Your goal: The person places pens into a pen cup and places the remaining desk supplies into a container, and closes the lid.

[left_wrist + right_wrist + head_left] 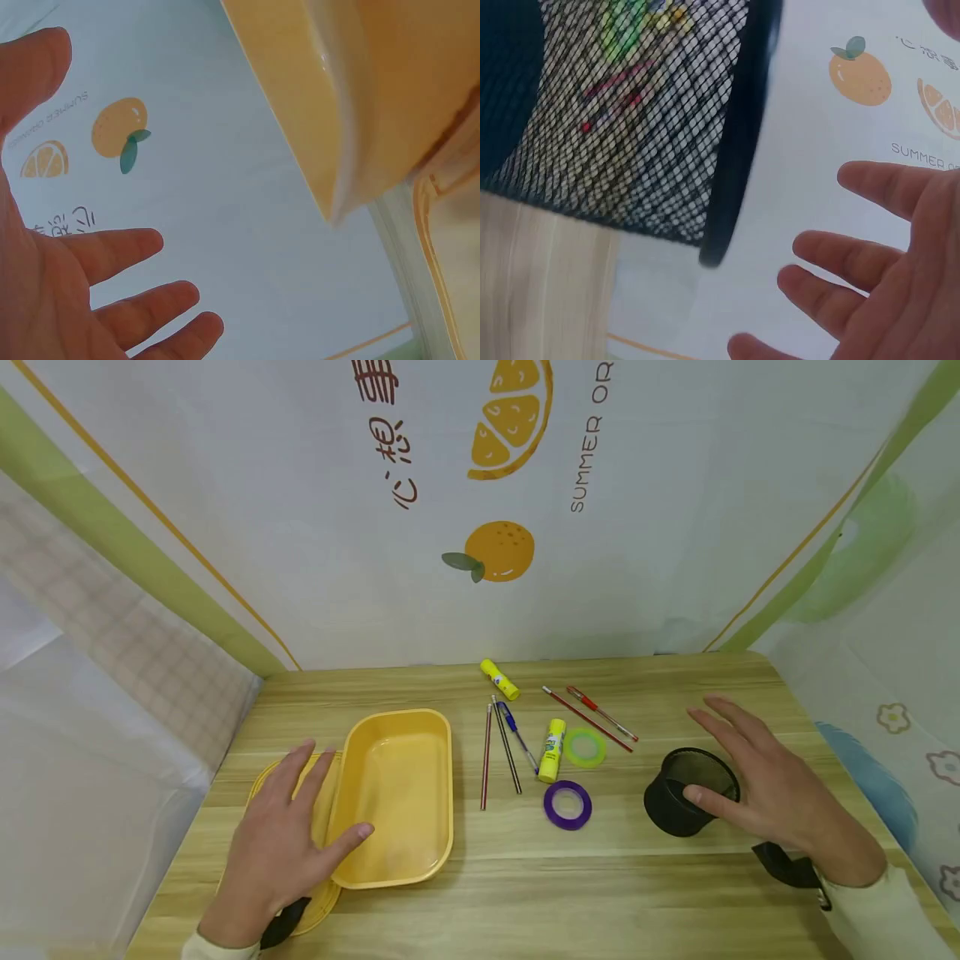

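1. Cream sleeves (873, 910) come in at both lower corners, dark straps at the wrists.
2. Left hand (273, 852): fingers spread apart, gripping nothing, over a flat yellow piece (321, 906) and the near left edge of a yellow box (397, 793); whether the thumb touches the box, I cannot tell.
3. Right hand (780, 793): fingers apart, just beside a black mesh cup (667, 806), which tilts on the tabletop (525, 910); thumb contact is unclear.
4. Between box and cup lies a purple ring (548, 807).
5. Beyond it, a yellow glue stick (552, 752) lies just beside a green ring (568, 748).
6. Left of these: a dark red pencil (486, 760), a black pencil (507, 747), a blue pen (520, 739).
7. Right and farther: a red pencil (587, 719) near a red pen (603, 714).
8. Farthest on the wood, another glue stick (499, 679); behind it, white cloth (645, 552) printed with oranges.
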`<act>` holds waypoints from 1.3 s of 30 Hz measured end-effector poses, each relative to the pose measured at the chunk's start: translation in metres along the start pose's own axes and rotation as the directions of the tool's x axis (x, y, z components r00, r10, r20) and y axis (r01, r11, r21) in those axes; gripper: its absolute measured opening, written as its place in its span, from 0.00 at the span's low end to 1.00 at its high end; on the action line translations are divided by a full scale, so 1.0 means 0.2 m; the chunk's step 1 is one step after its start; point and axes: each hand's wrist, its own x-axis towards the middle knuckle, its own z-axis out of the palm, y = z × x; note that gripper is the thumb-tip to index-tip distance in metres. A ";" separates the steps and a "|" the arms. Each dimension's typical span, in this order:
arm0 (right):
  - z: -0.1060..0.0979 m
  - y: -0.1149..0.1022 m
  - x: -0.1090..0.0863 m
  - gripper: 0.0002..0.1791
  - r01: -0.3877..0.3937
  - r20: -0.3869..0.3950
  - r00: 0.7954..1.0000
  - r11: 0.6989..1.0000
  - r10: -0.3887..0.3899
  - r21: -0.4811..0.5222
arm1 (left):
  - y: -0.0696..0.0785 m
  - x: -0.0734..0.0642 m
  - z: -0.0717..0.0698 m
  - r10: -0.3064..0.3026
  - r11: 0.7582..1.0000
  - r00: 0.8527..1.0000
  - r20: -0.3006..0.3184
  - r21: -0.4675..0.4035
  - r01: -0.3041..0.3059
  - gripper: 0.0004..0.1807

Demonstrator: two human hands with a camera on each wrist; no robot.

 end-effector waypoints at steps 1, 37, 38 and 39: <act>0.00 0.00 0.00 0.58 -0.008 0.006 1.000 1.000 0.007 0.025 | 0.01 0.00 0.00 0.000 1.000 1.000 -0.006 -0.007 0.000 0.55; 0.08 -0.01 -0.05 0.50 -0.058 0.006 0.998 0.979 0.058 0.194 | 0.37 0.23 0.13 -0.061 0.783 0.966 0.251 -0.588 0.202 0.29; 0.09 -0.01 -0.05 0.50 -0.064 0.009 0.998 0.979 0.064 0.194 | 0.38 0.24 0.14 -0.066 0.773 0.965 0.255 -0.599 0.211 0.29; 0.09 -0.01 -0.06 0.50 -0.068 0.011 0.998 0.979 0.067 0.193 | 0.39 0.24 0.15 -0.067 0.761 0.963 0.260 -0.611 0.218 0.29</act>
